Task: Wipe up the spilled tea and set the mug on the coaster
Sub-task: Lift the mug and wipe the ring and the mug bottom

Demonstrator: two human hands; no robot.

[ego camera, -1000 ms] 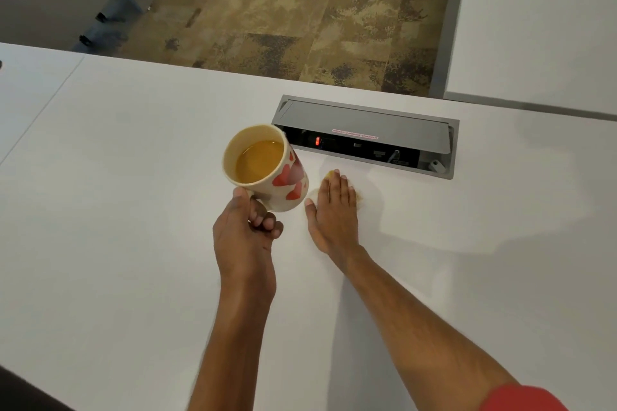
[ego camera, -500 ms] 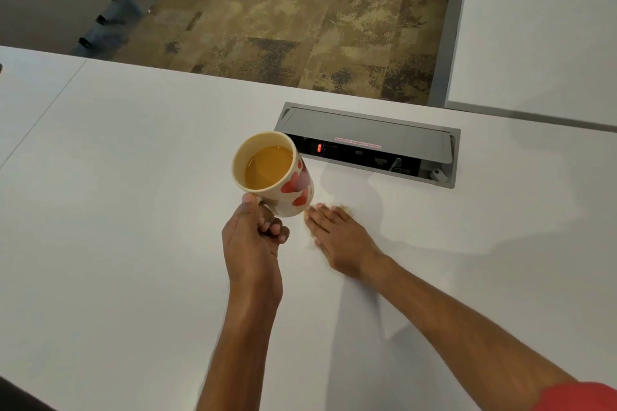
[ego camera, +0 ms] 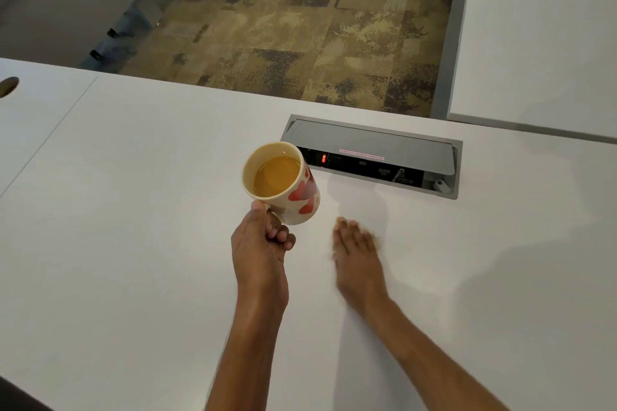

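My left hand [ego camera: 258, 243] grips the handle of a cream mug [ego camera: 302, 200] with red hearts. The mug is tilted slightly, lifted above the white table [ego camera: 133, 243], and holds orange-brown tea. To its right my right hand [ego camera: 355, 247] lies flat on the table, blurred with motion. It presses a small tissue that is almost wholly hidden beneath it; only a stained scrap [ego camera: 377, 238] peeks out by the fingers. I see no spilled tea on the bare table around the hand. No coaster is in view.
A grey pop-up power box [ego camera: 370, 150] with its lid raised and a red light sits in the table just beyond the hands. A cable hole [ego camera: 8, 86] is at the far left. A second white table [ego camera: 534, 43] stands back right, across a carpeted gap.
My right hand has slid back toward me and swung to the right across the table. The mug stays lifted in my left hand, hardly moved.
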